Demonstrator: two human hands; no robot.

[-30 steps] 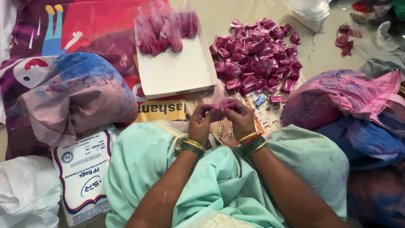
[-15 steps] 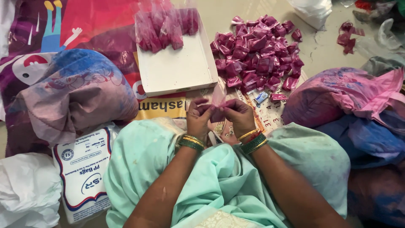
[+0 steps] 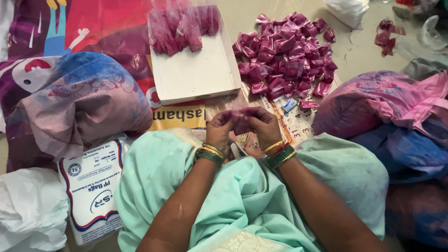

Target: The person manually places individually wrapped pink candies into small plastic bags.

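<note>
at the far left a white crumpled bag (image 3: 30, 210) lies on the floor, and next to it a flat pack of white bags (image 3: 93, 186) with blue and red print. above them stands a big sack stained pink and blue (image 3: 79, 100).

in the middle, over the lap in light green cloth (image 3: 242, 196), the left hand (image 3: 220, 128) and the right hand (image 3: 262, 126) meet. both grips are pinched together on one small pink packet (image 3: 241, 122). the packet is thin clear plastic with dark pink content, partly hidden by the fingers; its long axis seems to go left to right, from one hand to the other, but i cannot tell it surely.

behind the hands is a white tray (image 3: 193, 70) with filled pink packets (image 3: 184, 25) at its far end. to the right a heap of folded magenta packets (image 3: 287, 53) lies on the floor. at the far right are stained pink and blue sacks (image 3: 387, 112).
</note>
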